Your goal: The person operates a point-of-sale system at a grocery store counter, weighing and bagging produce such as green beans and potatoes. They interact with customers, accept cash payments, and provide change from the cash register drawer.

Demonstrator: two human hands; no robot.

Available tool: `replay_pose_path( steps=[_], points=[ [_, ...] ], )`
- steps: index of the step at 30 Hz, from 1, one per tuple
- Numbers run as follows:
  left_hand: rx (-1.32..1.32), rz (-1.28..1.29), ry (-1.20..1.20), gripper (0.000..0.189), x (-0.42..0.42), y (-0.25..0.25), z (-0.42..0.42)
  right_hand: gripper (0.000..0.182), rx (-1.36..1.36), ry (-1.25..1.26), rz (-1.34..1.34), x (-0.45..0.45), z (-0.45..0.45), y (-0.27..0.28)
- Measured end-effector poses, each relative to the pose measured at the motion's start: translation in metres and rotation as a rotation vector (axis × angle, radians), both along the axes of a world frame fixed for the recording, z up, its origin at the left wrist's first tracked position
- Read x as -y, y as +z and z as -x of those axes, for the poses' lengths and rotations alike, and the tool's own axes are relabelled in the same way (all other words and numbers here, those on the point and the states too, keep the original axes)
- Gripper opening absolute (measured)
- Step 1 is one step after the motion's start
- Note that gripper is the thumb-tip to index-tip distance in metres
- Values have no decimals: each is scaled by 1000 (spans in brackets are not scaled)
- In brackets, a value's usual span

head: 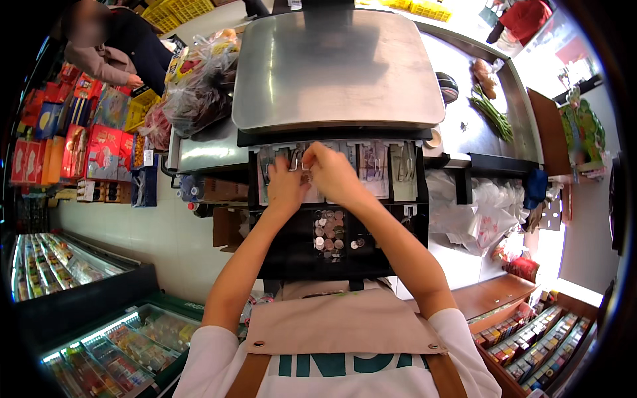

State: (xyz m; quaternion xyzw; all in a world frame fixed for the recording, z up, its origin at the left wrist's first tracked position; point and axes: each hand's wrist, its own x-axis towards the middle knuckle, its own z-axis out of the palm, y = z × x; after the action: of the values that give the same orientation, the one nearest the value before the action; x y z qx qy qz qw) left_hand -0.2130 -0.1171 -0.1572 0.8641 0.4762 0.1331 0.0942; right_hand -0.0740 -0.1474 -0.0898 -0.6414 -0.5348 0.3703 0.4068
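An open cash drawer [293,239] lies before me, with banknotes under metal clips in its back compartments and coins [329,229] in the front. Over the left-middle banknote compartments is my left hand [287,184], fingers at the notes. My right hand [331,174] is bent beside it, its fingertips at a metal clip [297,158]. What either hand holds, if anything, is hidden by the fingers and blur. Banknotes [373,174] lie under clips right of my hands. Directly behind the drawer stands a steel weighing platform [338,74].
Filled plastic bags [199,89] sit on the counter at left. Green beans [492,117] and a bagged item [485,77] lie on the steel counter at right. White plastic bags [477,209] hang below it. Another person [112,54] stands at the upper left.
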Motion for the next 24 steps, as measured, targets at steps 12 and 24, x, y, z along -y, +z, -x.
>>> replay_pose_path(
  steps=[12,24],
  points=[
    [541,296,279,16,21,28,27,23,296,-352,-296,38,-3,-68],
    [17,202,-581,38,-1,24,-30,15,-50,-136,121,9,-59,6]
  ],
)
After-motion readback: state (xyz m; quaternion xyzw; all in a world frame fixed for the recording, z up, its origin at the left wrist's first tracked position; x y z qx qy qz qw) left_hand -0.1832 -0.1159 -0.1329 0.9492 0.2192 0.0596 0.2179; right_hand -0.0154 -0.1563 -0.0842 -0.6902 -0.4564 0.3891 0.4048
